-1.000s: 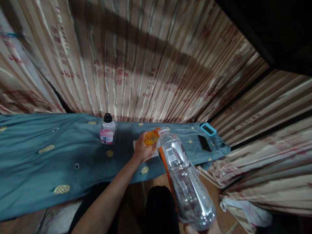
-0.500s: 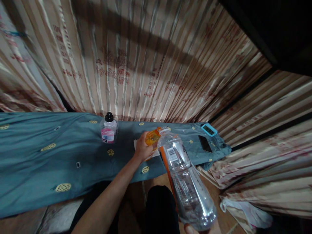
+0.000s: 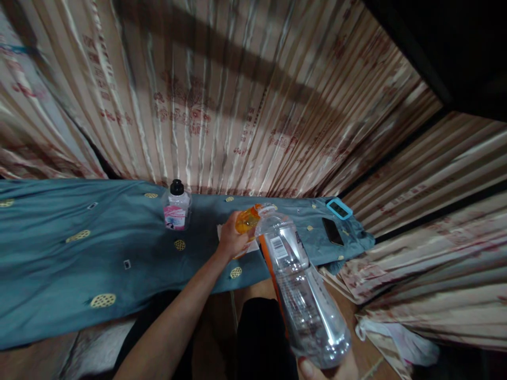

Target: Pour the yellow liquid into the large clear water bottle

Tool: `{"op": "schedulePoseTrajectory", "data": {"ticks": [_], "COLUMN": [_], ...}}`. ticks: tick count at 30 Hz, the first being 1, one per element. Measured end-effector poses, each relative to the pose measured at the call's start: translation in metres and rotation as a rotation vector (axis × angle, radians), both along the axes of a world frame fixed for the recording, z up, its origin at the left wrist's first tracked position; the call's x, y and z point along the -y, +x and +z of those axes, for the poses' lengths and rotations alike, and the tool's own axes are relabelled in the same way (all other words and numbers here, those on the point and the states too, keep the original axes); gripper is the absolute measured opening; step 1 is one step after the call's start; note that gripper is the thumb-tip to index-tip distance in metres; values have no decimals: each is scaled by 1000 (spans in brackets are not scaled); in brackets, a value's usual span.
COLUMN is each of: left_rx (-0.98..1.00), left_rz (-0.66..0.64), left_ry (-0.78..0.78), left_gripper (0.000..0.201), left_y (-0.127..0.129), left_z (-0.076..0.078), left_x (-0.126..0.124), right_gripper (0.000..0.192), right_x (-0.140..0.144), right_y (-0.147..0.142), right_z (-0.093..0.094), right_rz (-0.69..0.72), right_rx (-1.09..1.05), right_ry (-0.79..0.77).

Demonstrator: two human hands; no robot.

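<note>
My left hand (image 3: 232, 236) is wrapped round a small orange see-through bottle (image 3: 246, 221), which stands over a white sheet of paper (image 3: 252, 246) on the cloth. In my right hand (image 3: 325, 369), a large clear plastic bottle (image 3: 307, 295) with an orange-and-silver label is gripped near its base. It is tilted, its neck pointing away from me and to the left. The two bottle mouths meet or nearly meet; I cannot tell whether they touch or whether any liquid flows. Most of my right hand is hidden below the large bottle.
A clear bottle with black cap and pink label (image 3: 175, 208) stands left on the blue-green pineapple cloth (image 3: 150, 264). A dark phone (image 3: 332, 231) and a blue-framed digital timer (image 3: 339, 208) lie at the right end. Curtains (image 3: 222, 105) hang behind; a white bag (image 3: 400, 340) is lower right.
Both hands keep hold of their bottles in nearly the same pose. The whole view has shifted slightly, and the large bottle sits a touch higher in the picture.
</note>
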State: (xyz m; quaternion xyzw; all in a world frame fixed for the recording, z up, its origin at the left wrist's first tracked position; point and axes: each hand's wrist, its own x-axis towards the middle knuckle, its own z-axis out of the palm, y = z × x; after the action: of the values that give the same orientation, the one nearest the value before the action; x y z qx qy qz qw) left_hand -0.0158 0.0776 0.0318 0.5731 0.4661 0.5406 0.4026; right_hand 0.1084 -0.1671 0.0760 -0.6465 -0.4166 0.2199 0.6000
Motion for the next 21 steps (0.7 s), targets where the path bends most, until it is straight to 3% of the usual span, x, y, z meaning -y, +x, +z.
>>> {"op": "schedulePoseTrajectory", "data": {"ticks": [11,21], "left_rx": [-79,-57], "left_rz": [16,-4], "left_ry": [-18,16], "left_gripper": [37,35], "left_y": [-1,-2], "left_z": [6,-2], "left_x": [1,0], "right_gripper": [106,108], "right_x": [0,2], "right_y": [6,13], "right_z": [-6,-9], "right_rz": [-3,24], "right_rx": [-22,8], "right_ry": [24,24]}}
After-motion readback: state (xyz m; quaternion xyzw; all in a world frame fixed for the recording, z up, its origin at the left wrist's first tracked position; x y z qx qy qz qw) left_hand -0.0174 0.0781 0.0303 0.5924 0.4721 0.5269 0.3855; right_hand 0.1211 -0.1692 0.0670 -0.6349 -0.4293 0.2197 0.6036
